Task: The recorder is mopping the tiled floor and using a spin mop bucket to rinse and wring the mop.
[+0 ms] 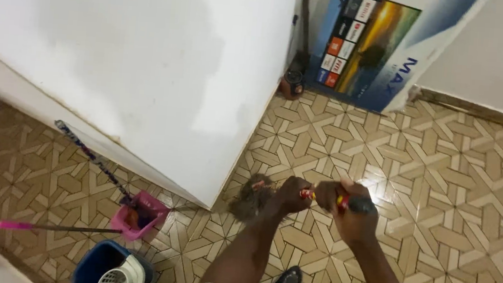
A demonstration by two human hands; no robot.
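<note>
Both hands (325,201) fisted together; forearms extended forward.

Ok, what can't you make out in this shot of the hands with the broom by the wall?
Head view only:
- Broom handle: mostly covered by the left hand and right hand; blurred.
- Broom head: motion-blurred, so its bristles and any dust are unclear.
- Blue bucket: cut off by the bottom edge.
- Pink dustpan: what it holds is too small to tell.
</note>
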